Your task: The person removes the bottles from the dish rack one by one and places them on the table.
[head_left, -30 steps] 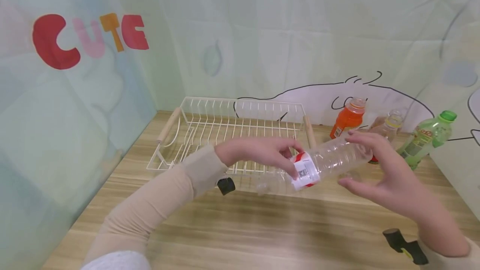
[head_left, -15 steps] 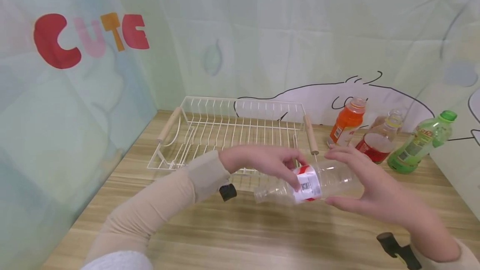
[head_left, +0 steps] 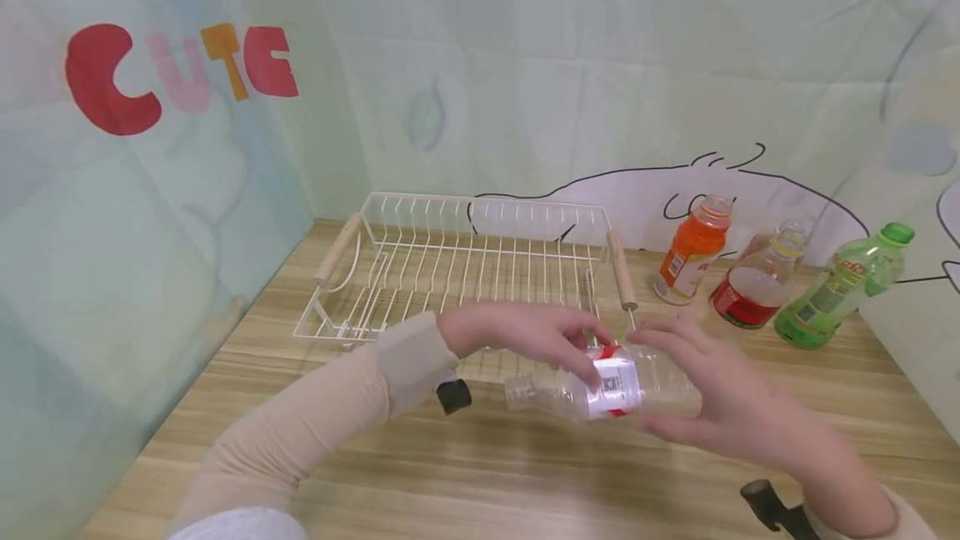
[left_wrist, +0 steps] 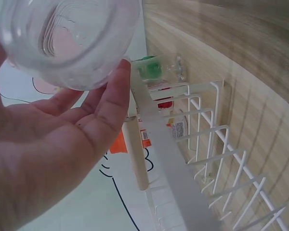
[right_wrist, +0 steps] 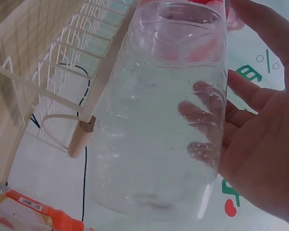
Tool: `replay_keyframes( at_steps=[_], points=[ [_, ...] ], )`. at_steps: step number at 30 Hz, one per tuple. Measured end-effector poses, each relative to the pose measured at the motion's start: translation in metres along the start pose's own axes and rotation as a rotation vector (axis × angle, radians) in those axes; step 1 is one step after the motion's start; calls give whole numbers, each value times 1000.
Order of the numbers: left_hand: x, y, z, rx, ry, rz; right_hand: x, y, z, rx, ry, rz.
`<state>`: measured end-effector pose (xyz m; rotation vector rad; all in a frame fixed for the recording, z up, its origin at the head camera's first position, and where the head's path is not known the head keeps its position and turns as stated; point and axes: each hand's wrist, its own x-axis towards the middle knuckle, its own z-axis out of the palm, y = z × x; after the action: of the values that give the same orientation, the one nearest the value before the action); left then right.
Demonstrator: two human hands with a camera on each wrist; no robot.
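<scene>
A clear plastic bottle with a red and white label lies sideways in the air above the table, its neck toward the left. My left hand grips it at the label, thumb in front. Around the base end curves my right hand, fingers on the far side and thumb on the near side. Through the clear wall of the bottle in the right wrist view, its fingertips show. From the left wrist, the bottle appears end-on between thumb and fingers of the left hand.
Behind the hands stands a white wire dish rack with wooden handles. To its right are an orange bottle, a red-labelled clear bottle and a green bottle. Printed cloth walls enclose the wooden table.
The bottle has come lower and nearer, turning closer to level, with my left hand still holding it. My right hand has moved left from beside the base to around the bottle.
</scene>
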<state>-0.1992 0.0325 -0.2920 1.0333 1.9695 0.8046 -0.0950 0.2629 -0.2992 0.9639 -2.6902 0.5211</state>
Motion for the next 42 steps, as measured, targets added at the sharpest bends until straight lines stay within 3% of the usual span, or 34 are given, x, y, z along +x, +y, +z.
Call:
replay_keyframes(
  at_steps=[13, 26, 36, 42],
  points=[
    [-2, -6, 5, -25, 6, -6, 0, -2, 14, -27, 12, -32],
    [-7, -5, 7, -44, 40, -1, -2, -4, 16, -62, 38, -54],
    [-19, 0, 6, -96, 89, 33, -7, -1, 13, 8, 149, -107],
    [-36, -1, 6, -172, 170, 62, -13, 1, 9, 46, 180, -85]
  ],
)
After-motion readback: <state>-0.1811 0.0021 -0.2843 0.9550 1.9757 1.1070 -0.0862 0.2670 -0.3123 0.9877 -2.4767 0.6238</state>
